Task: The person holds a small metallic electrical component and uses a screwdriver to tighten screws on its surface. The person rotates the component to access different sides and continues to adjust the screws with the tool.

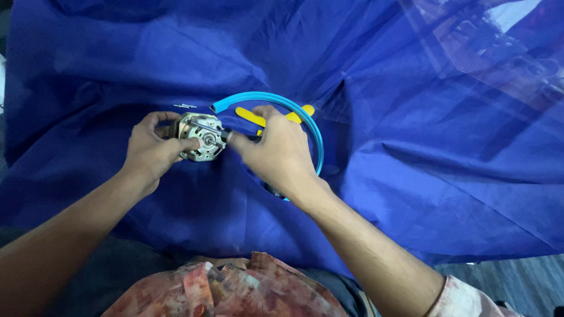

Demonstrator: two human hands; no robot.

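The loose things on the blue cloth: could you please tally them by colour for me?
Silver-grey: 2, the small motor held by both hands and the screws, too small to count singly
Light blue: 1, the curved tube
Yellow: 1, the yellow-handled tool
Total: 4

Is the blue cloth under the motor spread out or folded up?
Spread out. The blue cloth lies open and wrinkled beneath the motor, which the left hand and right hand hold.

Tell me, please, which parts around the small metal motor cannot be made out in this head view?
- Motor sides: covered by left hand.
- Tool at its shaft: hidden under right hand.
- Yellow handles: tips hidden behind that hand.
- Blue ring: lower arc hidden by the wrist.
- Screws: too small to make out.
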